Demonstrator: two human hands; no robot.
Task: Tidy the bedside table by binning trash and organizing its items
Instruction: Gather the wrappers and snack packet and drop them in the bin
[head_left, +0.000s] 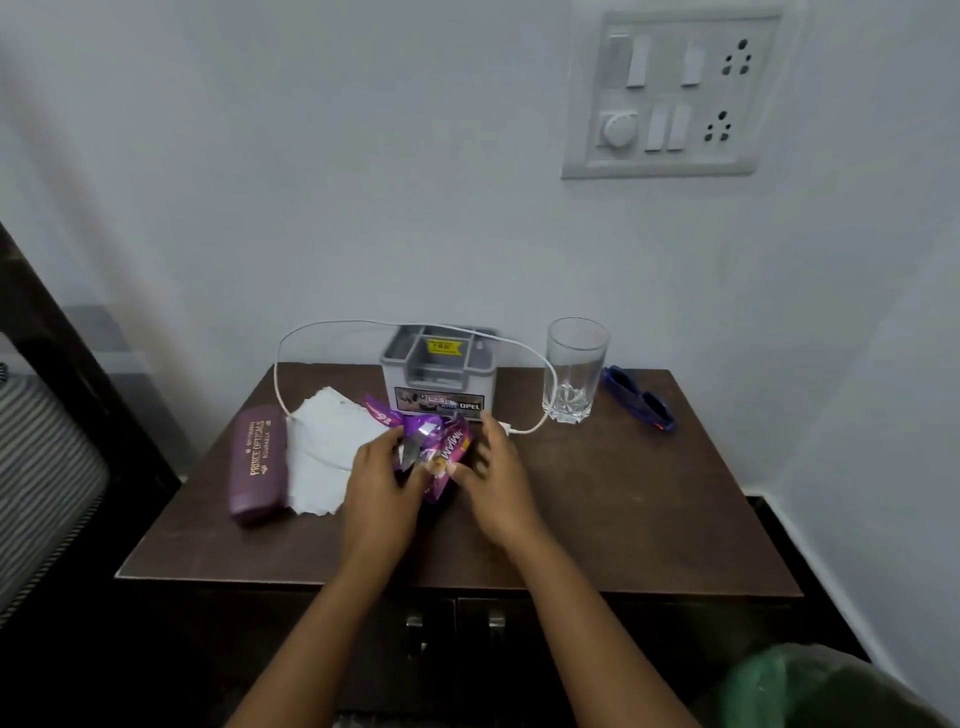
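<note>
A crumpled purple snack wrapper (441, 447) lies mid-table on the dark wooden bedside table (623, 509). My left hand (382, 483) grips its left side; my right hand (498, 478) touches its right side with fingers spread. Left of it lie a torn white paper (322, 457) and a maroon spectacle case (258, 462). A grey organizer box (439, 374) stands at the back, with a white cable (332, 325) looping over it. To the right stand an empty glass (574, 369) and a blue folded pair of glasses (639, 397).
A bin lined with a green bag (815, 686) sits at the bottom right, below the table's front edge. A switchboard (670, 93) is on the wall above. A striped bed edge (41, 483) is at the left. Cabinet door handles (454, 621) show under the tabletop.
</note>
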